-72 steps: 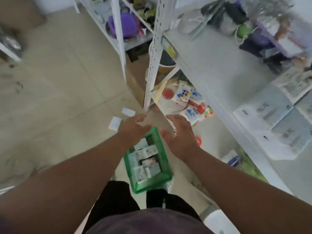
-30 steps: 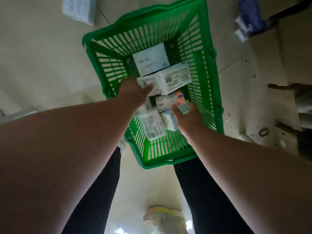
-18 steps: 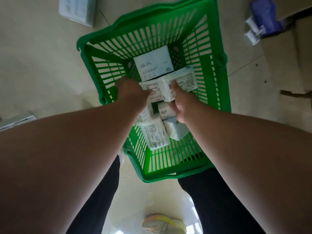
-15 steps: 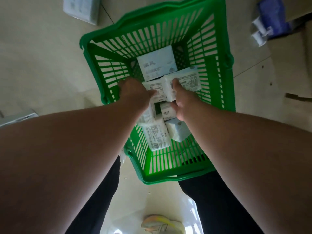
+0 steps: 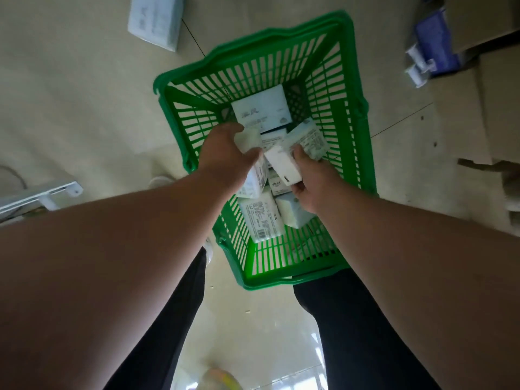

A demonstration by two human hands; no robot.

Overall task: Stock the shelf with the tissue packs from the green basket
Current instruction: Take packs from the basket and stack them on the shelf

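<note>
- Packs in green basket (image 5: 353,153): light, soft, film-wrapped, likely slippery.
- Left hand (image 5: 225,156) clamps one tissue pack (image 5: 254,178); right hand (image 5: 312,181) grips another pack (image 5: 282,167).
- Hold across short sides.

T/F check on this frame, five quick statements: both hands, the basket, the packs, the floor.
1. Both hands are down in the green basket. True.
2. The right hand is empty. False: it grips a white tissue pack.
3. The left hand holds a tissue pack. True.
4. The basket holds no more packs. False: several remain, one lying flat at the far end.
5. A pale pack lies on the floor outside the basket. True.
</note>
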